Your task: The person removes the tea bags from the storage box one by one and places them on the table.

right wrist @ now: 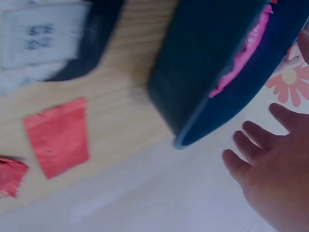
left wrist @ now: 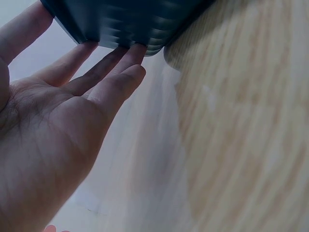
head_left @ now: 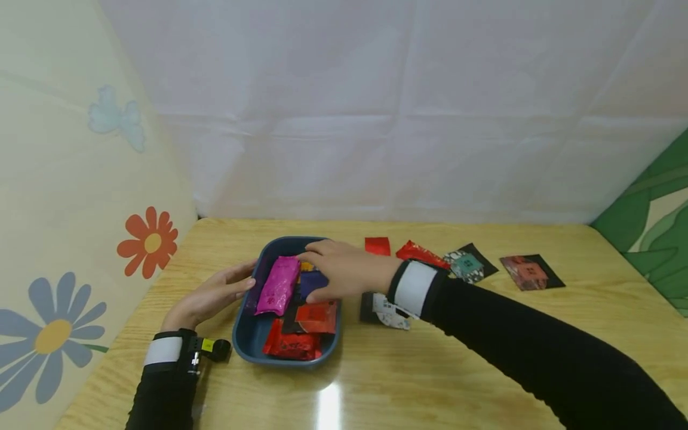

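Two hands at one blue bin (head_left: 252,334) on the bench (head_left: 430,370). Right hand (head_left: 344,270): above the bin's right side, fingers spread, thumb apart. Dark blue packet (head_left: 312,283) lies in the bin, seen between thumb and fingers from the head view; can't tell if they touch it. Left hand (head_left: 212,295): fingers extended and apart, tips against the bin's left outer wall.

Count inside bin, at least five: dark blue x1; pink packet (head_left: 278,285) x1, left side; yellow-orange packet (head_left: 306,266) x1, partly hidden by the right hand; black-and-red packet (head_left: 316,318) x1; shiny red packet (head_left: 292,345) x1, near end.

Count right of bin, five: black-and-white packet (head_left: 384,310) x1, red square packet (head_left: 377,245) x1, both near it; long red packet (head_left: 421,254) x1, farther; black-and-teal packet (head_left: 469,266) x1; black-and-pink packet (head_left: 529,273) x1, farthest from bin.
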